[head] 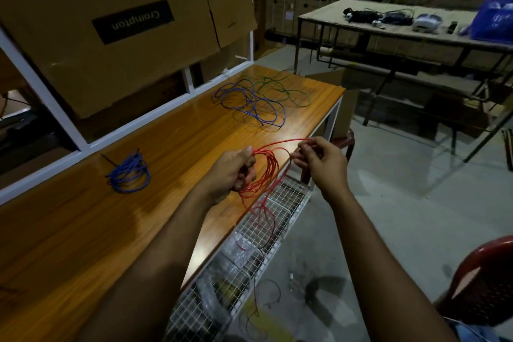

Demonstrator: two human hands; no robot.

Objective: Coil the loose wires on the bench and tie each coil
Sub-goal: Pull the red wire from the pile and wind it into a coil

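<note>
My left hand [233,169] grips a bundle of red wire [263,175] loops over the front edge of the wooden bench [166,133]. One strand runs from the bundle's top to my right hand [319,158], which pinches it between fingertips. The red wire's loose tail hangs down past the bench edge. A wound blue coil [129,173] lies on the bench to the left. Farther back, loose blue wire [249,104] and green wire [280,89] sprawl tangled together.
A white wire-mesh shelf [249,236] holding plastic-wrapped items runs under the bench front. Cardboard boxes [111,22] lean behind the bench. A red plastic chair [483,280] stands at lower right. Another table [402,25] with gadgets stands far right.
</note>
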